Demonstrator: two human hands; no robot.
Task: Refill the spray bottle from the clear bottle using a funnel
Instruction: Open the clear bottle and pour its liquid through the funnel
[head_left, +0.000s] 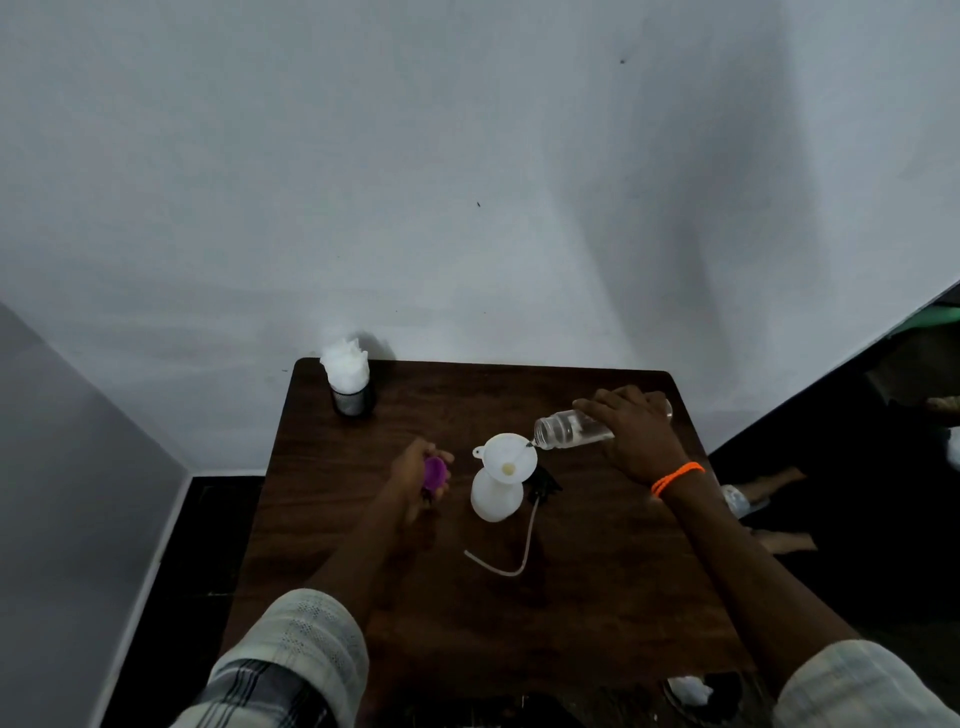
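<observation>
At frame centre, on the table (597, 597): a white spray bottle (496, 496) stands upright with a white funnel (506, 457) seated in its neck.
Right hand (636, 431): right of centre, palm down, fingers wrapped over the clear bottle (566, 428); the forearm runs in from the lower right corner, and an orange band (677, 478) circles the wrist.
Clear bottle: tipped nearly level, its open mouth pointing left and hanging just over the funnel's right rim; a thin stream of liquid runs from the mouth into the funnel.
Left hand (421, 475): left of the spray bottle, raised a little off the table and blurred; the fingers curl loosely around a purple cap (435, 472). How tight the hold is cannot be told.
Left arm: reaches up from the lower left, a checked sleeve (291, 660) at the elbow.
Sprayer head (543, 483): black, lying on the table just right of the spray bottle, its pale tube (524, 545) curving down toward the lower centre.
Upper left corner of the table: a dark cup (353, 397) stuffed with white tissue (345, 361), well apart from the hands.
</observation>
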